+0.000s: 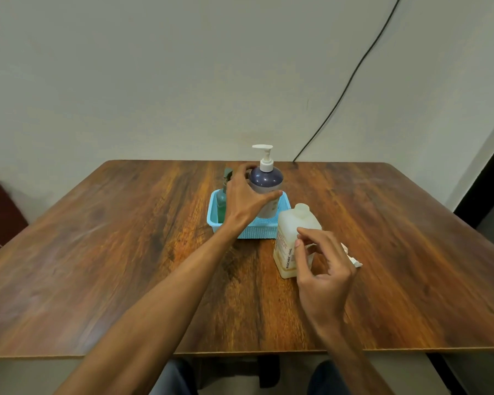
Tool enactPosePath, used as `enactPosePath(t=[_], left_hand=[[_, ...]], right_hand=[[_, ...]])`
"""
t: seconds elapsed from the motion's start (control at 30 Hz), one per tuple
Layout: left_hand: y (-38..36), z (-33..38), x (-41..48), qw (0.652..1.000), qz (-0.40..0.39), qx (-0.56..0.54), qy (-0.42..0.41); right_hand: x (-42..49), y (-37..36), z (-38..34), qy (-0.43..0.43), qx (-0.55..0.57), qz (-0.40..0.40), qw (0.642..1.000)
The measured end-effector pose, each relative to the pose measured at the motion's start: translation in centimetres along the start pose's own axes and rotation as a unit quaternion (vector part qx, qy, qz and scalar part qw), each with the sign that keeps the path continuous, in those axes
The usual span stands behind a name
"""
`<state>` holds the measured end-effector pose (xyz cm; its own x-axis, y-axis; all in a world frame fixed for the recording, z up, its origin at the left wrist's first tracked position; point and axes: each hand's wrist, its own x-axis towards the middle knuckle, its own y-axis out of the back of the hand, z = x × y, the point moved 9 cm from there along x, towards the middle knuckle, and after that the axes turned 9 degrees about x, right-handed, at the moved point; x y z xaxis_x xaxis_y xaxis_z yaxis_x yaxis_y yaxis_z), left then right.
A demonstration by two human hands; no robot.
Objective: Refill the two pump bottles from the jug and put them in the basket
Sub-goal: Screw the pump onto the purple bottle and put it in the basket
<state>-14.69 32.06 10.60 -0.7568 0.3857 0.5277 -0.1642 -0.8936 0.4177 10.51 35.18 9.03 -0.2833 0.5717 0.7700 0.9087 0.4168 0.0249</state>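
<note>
A light blue mesh basket (257,230) stands at the middle of the wooden table (126,252). My left hand (247,195) grips a white pump bottle with a dark top and white pump (265,178), which stands upright in the basket's right side. A green pump bottle (221,201) stands in the basket's left side, partly hidden behind my left hand. The translucent white jug (290,243), uncapped and holding a little yellowish liquid, stands just right of the basket. My right hand (322,269) hovers in front of the jug with its fingers loosely curled, holding nothing that I can see.
A crumpled white scrap (354,260) lies on the table right of the jug, partly behind my right hand. A black cable (354,72) runs down the wall to the table's back edge. A dark red object (0,215) sits at the far left.
</note>
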Motion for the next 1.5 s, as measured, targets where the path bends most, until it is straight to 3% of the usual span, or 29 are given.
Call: enactPosePath(t=[0.5, 0.83, 1.03, 1.17, 1.37, 1.5], left_hand=[[-5.1, -4.0, -0.9, 0.992, -0.109, 0.029, 0.058], [-5.0, -3.7, -1.5, 0.985, -0.135, 0.065, 0.086], [-2.0, -1.3, -2.3, 0.988, -0.091, 0.096, 0.076], [3.0, 0.8, -2.3, 0.993, 0.012, 0.116, 0.016], [9.2, -1.0, -0.3, 0.989, 0.132, 0.062, 0.038], [9.1, -5.0, 1.1, 0.985, 0.102, 0.112, 0.08]], right_hand=[[-0.3, -0.1, 0.4, 0.015, -0.007, 0.006, 1.0], [0.3, 0.1, -0.5, 0.017, 0.002, 0.011, 1.0], [2.4, 0.5, -1.5, 0.008, 0.012, -0.006, 1.0], [6.0, 0.7, -1.4, -0.013, 0.034, -0.023, 0.999], [12.4, -1.2, 4.6, -0.148, 0.05, -0.089, 0.984], [14.1, -4.2, 10.2, -0.243, 0.041, -0.17, 0.954]])
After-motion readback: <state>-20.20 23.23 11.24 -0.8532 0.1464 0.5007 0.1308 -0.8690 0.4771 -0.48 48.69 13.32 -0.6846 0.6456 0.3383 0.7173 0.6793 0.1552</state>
